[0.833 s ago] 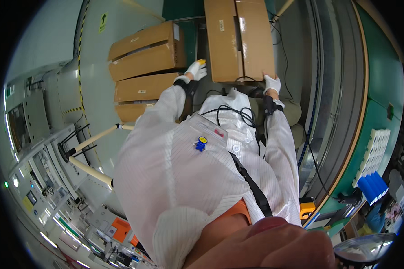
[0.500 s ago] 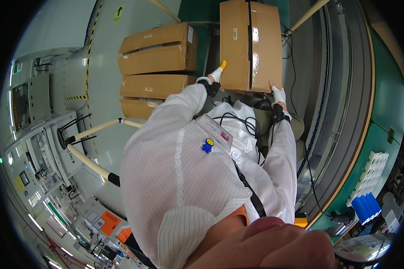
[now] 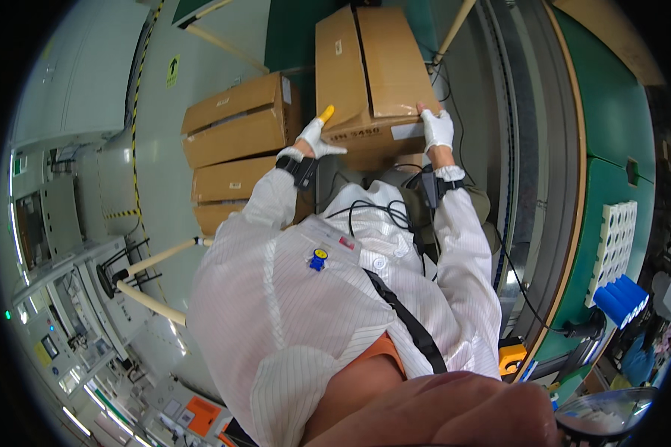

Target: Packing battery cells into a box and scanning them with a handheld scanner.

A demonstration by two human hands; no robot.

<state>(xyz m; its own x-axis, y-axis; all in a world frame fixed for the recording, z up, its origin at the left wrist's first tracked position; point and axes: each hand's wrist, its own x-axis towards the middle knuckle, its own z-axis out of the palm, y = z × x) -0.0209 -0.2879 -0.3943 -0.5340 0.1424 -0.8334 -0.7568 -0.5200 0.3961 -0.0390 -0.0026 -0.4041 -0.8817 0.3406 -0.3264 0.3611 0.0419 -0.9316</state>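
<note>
A large brown cardboard box (image 3: 395,59) is in front of me, with a gap running between its top flaps. At its near left corner is my left hand (image 3: 313,140), in a white glove with a yellow thumb tip; the thumb lies on the box's edge and the fingers reach along the near face. My right hand (image 3: 438,129), in a white glove with bare fingertips, grips the near right corner beside a white label (image 3: 406,131). How far the fingers go under the box is hidden.
Two more cardboard boxes, a farther one (image 3: 238,123) and a nearer one (image 3: 235,181), stand on the left. A grey rail (image 3: 555,171) and a green bench (image 3: 611,179) run along the right, with a white tray of round holes (image 3: 613,246). Black cables (image 3: 380,208) cross my lap.
The large box has tilted, showing more of its near face. My left hand has shifted from its left side to the near corner. The view has also shifted.
</note>
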